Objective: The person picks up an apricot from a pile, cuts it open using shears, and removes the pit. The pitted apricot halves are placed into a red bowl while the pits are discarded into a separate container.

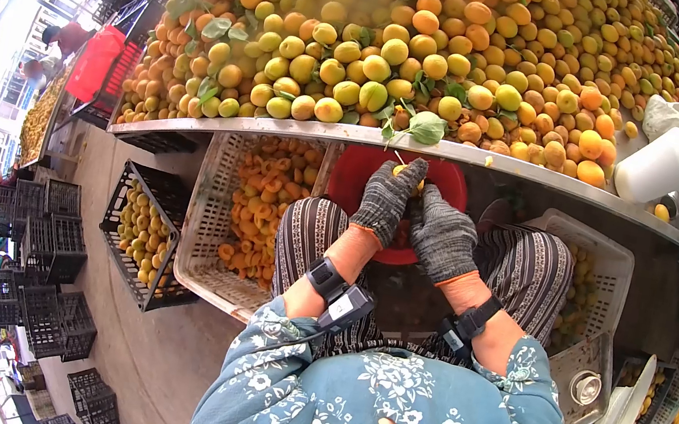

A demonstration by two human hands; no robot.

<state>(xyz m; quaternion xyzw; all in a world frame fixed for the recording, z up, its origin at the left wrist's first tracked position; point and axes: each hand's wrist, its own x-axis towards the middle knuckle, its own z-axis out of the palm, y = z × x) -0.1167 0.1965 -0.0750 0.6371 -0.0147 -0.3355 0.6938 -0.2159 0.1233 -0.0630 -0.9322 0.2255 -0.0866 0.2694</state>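
Observation:
Both my hands wear grey knitted gloves and meet over a red basin (351, 180) between my knees. My left hand (385, 197) is closed around an apricot (399, 170), of which only a small yellow part shows at the fingertips. Close against it, my right hand (445, 237) has its fingers curled inward; what they grip, if anything, is hidden. A thin pale strip juts up by the left fingertips, too small to name. Just beyond my hands runs the metal edge (317, 129) of a table heaped with whole apricots (377, 67) and some leaves.
Left of my knees stands a white crate (199, 220) of halved apricots (264, 208), then a black crate (156, 289) of whole ones. Another pale crate (616, 276) is at my right. A white jug (659, 167) lies on the table's right end. Stacked black crates (51, 245) stand further left.

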